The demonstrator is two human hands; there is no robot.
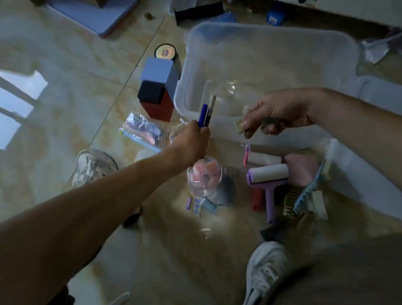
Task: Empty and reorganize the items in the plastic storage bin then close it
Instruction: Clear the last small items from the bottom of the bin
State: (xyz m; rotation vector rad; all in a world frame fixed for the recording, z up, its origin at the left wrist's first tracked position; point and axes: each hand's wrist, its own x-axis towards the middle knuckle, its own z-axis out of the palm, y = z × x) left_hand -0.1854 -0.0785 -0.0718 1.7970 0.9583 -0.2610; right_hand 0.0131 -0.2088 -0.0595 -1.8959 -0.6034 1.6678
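- The clear plastic storage bin (267,64) sits right of centre on the tiled floor, nearly emptied; its translucent lid (390,150) lies at the lower right beside it.
- The left hand (193,140), at centre frame, grips a blue pen (202,115) and a slim grey tool together.
- The right hand (275,115) pinches a small pale block over the bin's near rim.
- The bin is probably light, slightly flexible and slick, best lifted by its rims.
- The glass bowl (205,177) holding pink pieces looks fragile; lint rollers (268,175) lie just right of it.
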